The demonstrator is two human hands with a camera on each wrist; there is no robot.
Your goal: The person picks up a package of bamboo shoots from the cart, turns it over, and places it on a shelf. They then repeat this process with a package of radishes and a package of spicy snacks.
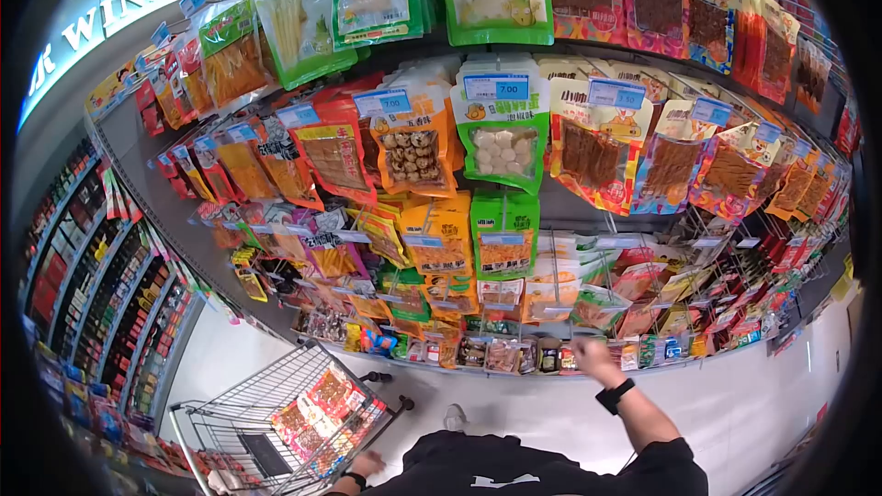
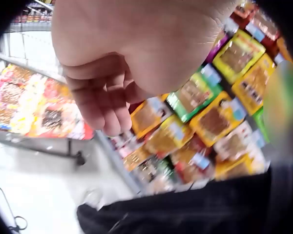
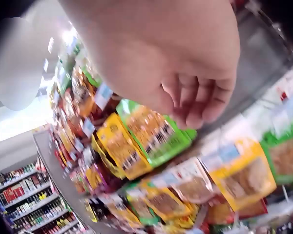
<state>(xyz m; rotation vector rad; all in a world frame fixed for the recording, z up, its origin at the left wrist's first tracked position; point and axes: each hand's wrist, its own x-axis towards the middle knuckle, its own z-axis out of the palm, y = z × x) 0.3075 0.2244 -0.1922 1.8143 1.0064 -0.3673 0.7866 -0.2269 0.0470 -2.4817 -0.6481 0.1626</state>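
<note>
My right hand (image 1: 599, 363), a dark band on its wrist, is held out in front of the lower rows of snack packets (image 1: 503, 243). In the right wrist view its fingers curl loosely with nothing seen in them; behind the hand (image 3: 171, 58) are a green packet (image 3: 154, 134) and a yellow packet (image 3: 122, 146). Low beside the shopping cart (image 1: 248, 383) is my left hand (image 1: 367, 465). The left wrist view shows that hand (image 2: 132, 53) with relaxed, slightly bent fingers and nothing held. Red and yellow packets (image 1: 326, 413) lie inside the cart.
Curved shelving rises ahead, hung with packets (image 1: 505, 142) and blue price tags (image 1: 496, 87). Further shelves of goods (image 1: 83, 257) line the left side, below a lit sign (image 1: 101, 18). Pale floor (image 1: 514, 404) lies between the person and the shelving, with a shoe (image 1: 455, 417) on it.
</note>
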